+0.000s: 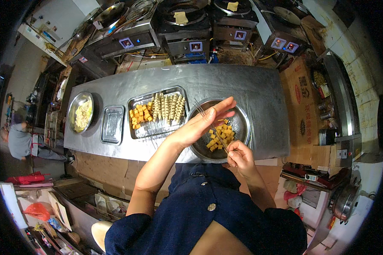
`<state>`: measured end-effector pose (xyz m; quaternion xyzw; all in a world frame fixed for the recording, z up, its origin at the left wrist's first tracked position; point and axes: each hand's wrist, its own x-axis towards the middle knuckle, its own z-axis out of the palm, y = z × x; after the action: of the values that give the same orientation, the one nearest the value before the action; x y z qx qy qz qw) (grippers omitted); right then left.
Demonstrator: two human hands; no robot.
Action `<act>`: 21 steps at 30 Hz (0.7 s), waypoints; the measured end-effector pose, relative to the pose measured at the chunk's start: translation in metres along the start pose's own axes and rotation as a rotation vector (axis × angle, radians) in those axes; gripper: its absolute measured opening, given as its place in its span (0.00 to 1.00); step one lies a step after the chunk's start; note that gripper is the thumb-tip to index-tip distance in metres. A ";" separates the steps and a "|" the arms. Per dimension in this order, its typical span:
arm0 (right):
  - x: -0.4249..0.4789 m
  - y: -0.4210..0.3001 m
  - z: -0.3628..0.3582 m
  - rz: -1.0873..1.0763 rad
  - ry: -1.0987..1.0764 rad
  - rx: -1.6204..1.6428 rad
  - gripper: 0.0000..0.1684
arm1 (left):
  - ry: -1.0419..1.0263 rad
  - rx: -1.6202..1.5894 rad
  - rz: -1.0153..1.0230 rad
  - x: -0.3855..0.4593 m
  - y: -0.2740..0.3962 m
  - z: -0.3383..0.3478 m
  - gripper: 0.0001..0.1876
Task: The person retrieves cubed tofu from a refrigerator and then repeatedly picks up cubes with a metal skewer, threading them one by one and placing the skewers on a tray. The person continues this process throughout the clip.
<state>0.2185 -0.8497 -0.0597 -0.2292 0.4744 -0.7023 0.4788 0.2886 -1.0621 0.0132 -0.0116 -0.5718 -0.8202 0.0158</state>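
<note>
My right hand (241, 156) grips a few thin skewers (222, 142) near their lower ends. They slant up and left across a round steel bowl (242, 122), and their far ends show beyond my left hand (201, 122). That hand is held flat and straight over the bowl's left side, covering the middle of the skewers; whether its palm presses them is hidden. Yellow-orange cubes (220, 137), perhaps tofu, lie in the bowl below. Left of it, a rectangular steel tray (140, 134) holds more orange cubes (140, 115) and a row of pale spiral-cut skewered pieces (168, 106).
Farther left on the steel table (229, 79) are a small rectangular tray (112, 124) and a bowl of pale shredded food (83, 114). Stoves with woks (182, 11) line the back. A cardboard sheet (298, 105) lies right. Another person (22, 140) is at far left.
</note>
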 end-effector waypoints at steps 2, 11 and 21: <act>-0.001 0.000 0.000 -0.001 -0.016 -0.015 0.01 | -0.003 -0.019 0.008 -0.001 -0.002 0.000 0.44; -0.006 -0.001 0.003 -0.018 0.055 -0.081 0.03 | -0.013 -0.044 0.027 0.002 -0.007 0.001 0.44; -0.007 -0.003 0.005 -0.027 0.107 -0.092 0.02 | 0.028 -0.065 0.045 0.006 -0.014 0.000 0.47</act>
<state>0.2240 -0.8458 -0.0534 -0.2195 0.5281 -0.6974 0.4320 0.2823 -1.0570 0.0004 -0.0136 -0.5440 -0.8379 0.0418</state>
